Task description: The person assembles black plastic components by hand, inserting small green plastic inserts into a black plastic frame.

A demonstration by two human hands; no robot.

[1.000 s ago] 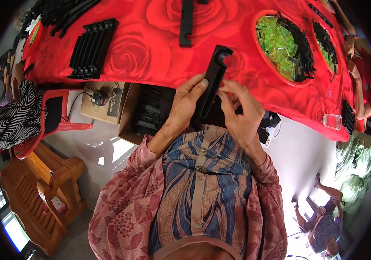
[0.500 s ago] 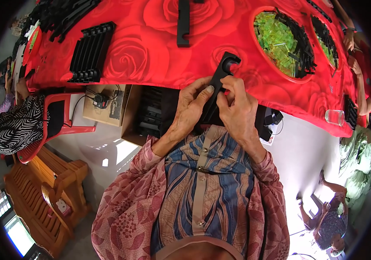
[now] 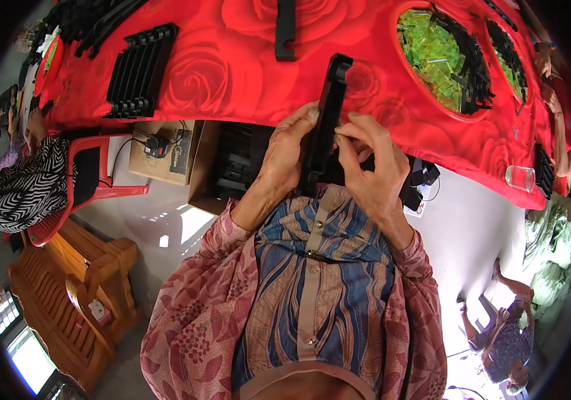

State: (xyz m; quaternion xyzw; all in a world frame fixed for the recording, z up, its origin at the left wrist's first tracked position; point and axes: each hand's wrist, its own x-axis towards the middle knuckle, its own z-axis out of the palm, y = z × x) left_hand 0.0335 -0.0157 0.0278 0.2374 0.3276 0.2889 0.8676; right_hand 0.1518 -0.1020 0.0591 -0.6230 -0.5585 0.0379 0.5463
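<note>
A long black plastic channel piece [image 3: 326, 120] stands tilted in front of me over the near table edge, its hollow side facing right. My left hand [image 3: 288, 150] is wrapped round its left side, the thumb near the rim. On the other side, my right hand [image 3: 373, 163] has thumb and forefinger pinched together close to the piece's right edge; whatever is between those fingertips is too small to tell. Beyond, a similar black piece [image 3: 285, 33] lies on the red rose-patterned tablecloth [image 3: 232, 80]. A row of such pieces [image 3: 140, 73] lies side by side at the left.
To the right, an orange-rimmed tray [image 3: 460, 118] holds yellow-green clear bits [image 3: 432, 60] and black strips. A drinking glass [image 3: 520, 178] stands by the right table edge. Cardboard boxes [image 3: 165, 163] stand below the table, near a red chair [image 3: 91, 177]. Other people work at both sides.
The black piece has turned about its length, so its hollow side now shows, and it stands steeper. My right hand has shifted off its face to its right edge.
</note>
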